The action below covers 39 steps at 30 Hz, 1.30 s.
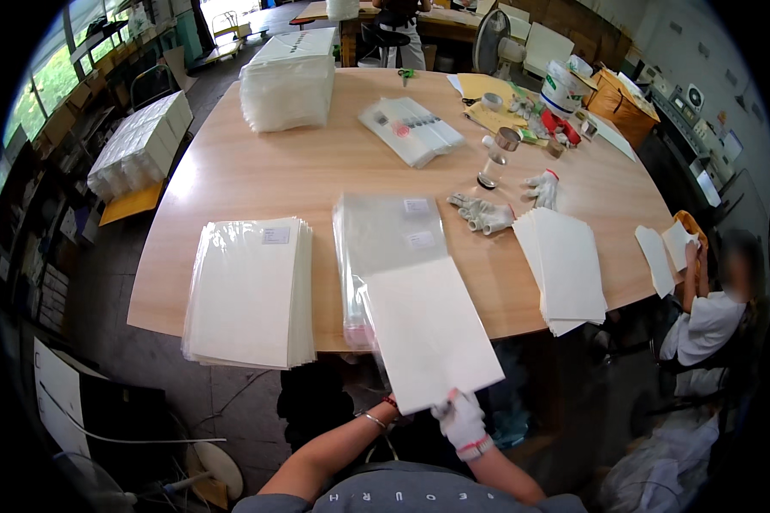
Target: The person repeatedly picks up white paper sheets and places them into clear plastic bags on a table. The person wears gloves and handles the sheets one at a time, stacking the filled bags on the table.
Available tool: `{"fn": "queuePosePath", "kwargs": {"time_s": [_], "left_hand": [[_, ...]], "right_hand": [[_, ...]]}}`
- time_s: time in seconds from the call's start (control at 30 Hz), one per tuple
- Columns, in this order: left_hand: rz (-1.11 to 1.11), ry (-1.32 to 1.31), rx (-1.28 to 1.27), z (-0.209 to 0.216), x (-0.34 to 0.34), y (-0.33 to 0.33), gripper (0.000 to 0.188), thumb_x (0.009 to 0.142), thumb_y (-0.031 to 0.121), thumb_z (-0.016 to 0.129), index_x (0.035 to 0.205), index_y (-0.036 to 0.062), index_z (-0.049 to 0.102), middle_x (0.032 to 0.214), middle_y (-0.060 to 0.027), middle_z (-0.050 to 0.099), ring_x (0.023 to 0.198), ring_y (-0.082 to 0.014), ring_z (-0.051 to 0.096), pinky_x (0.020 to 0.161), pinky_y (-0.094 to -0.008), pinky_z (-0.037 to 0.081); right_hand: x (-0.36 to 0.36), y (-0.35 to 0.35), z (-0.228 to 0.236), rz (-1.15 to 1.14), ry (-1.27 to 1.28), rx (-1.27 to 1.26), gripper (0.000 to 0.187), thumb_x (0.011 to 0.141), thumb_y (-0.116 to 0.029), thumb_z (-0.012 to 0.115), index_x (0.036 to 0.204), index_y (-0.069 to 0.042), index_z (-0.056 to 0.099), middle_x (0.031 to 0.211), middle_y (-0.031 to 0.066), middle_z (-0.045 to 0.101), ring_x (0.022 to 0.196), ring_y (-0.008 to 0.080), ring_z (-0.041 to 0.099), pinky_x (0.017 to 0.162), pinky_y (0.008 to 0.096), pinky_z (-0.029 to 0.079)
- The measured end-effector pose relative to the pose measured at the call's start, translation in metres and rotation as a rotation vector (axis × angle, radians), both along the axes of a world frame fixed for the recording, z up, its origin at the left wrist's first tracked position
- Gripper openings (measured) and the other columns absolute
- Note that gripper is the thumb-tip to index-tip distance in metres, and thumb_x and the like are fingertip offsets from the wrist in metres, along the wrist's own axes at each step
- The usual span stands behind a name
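My right hand [462, 421], in a white knit glove, pinches the near edge of a white sheet of card or paper [436, 333]. The sheet reaches over the table's front edge, its far end over a stack of clear plastic bags [389, 227]; I cannot tell whether that end is inside a bag. My left wrist wears bracelets and goes under the sheet's near left corner; the left fingers are hidden. To the left is a pile of bagged white sheets [244, 291]. On the right lies a fanned stack of plain white sheets [565, 265].
On the wooden table [257, 175] are a tall plastic-wrapped stack [287, 81], a flat bagged bundle [411, 130], a glass bottle [494, 162], loose gloves [483, 214], tape and a white bucket [563, 88]. Another person [710, 316] sits at the right edge, handling sheets.
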<state>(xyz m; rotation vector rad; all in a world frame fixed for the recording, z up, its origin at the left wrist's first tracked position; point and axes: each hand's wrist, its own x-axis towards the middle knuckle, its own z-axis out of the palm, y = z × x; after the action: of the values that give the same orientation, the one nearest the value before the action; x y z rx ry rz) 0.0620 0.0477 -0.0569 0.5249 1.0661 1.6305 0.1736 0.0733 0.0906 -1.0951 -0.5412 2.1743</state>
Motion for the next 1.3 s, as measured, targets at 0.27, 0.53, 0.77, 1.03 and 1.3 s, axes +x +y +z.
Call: {"fn": "queuePosePath", "kwargs": {"time_s": [0.27, 0.53, 0.77, 1.03, 1.3], "left_hand": [[0.037, -0.061, -0.276, 0.036, -0.027, -0.015, 0.029, 0.085, 0.016, 0.052, 0.111, 0.0024, 0.05, 0.097, -0.0035, 0.058, 0.088, -0.0125, 0.054, 0.076, -0.0264, 0.044], [-0.002, 0.058, -0.369, 0.06, -0.08, -0.055, 0.038, 0.09, 0.032, 0.041, 0.108, 0.0023, 0.057, 0.099, -0.0036, 0.06, 0.091, -0.0116, 0.053, 0.079, -0.0242, 0.04], [0.077, 0.18, -0.424, 0.048, -0.078, -0.056, 0.031, 0.085, 0.025, 0.042, 0.096, 0.0003, 0.057, 0.094, -0.007, 0.06, 0.083, -0.0167, 0.057, 0.07, -0.0278, 0.044], [0.124, -0.041, -0.403, 0.05, -0.085, -0.055, 0.037, 0.084, 0.023, 0.036, 0.089, -0.0031, 0.062, 0.092, -0.0122, 0.063, 0.082, -0.0183, 0.06, 0.073, -0.0276, 0.045], [0.397, 1.156, -0.205, 0.055, -0.095, -0.074, 0.022, 0.079, 0.004, 0.051, 0.102, 0.0007, 0.053, 0.096, -0.0131, 0.054, 0.087, -0.0255, 0.052, 0.078, -0.0331, 0.042]], "right_hand": [[-0.039, 0.059, -0.048, 0.113, 0.109, -0.058, 0.007, 0.086, -0.013, 0.046, 0.088, -0.006, 0.046, 0.086, 0.0122, 0.057, 0.075, 0.0242, 0.06, 0.068, 0.0395, 0.052], [-0.057, 0.028, -0.01, 0.589, -0.584, 1.15, 0.01, 0.078, -0.012, 0.054, 0.077, -0.001, 0.055, 0.071, 0.0087, 0.055, 0.059, 0.0182, 0.054, 0.052, 0.0284, 0.044], [-0.111, 0.01, -0.018, 0.776, -0.799, 1.619, 0.011, 0.069, -0.013, 0.057, 0.07, -0.003, 0.053, 0.078, 0.0137, 0.052, 0.074, 0.0325, 0.054, 0.063, 0.0398, 0.046], [0.073, 0.149, 0.042, -0.337, -0.993, 1.24, 0.014, 0.083, -0.018, 0.051, 0.076, -0.006, 0.051, 0.068, 0.0024, 0.047, 0.063, 0.0119, 0.047, 0.056, 0.0247, 0.042], [0.173, 0.146, -0.064, 1.216, -1.781, 1.055, 0.019, 0.073, -0.019, 0.051, 0.085, -0.009, 0.061, 0.083, 0.0135, 0.058, 0.077, 0.0286, 0.058, 0.066, 0.0372, 0.047]]}}
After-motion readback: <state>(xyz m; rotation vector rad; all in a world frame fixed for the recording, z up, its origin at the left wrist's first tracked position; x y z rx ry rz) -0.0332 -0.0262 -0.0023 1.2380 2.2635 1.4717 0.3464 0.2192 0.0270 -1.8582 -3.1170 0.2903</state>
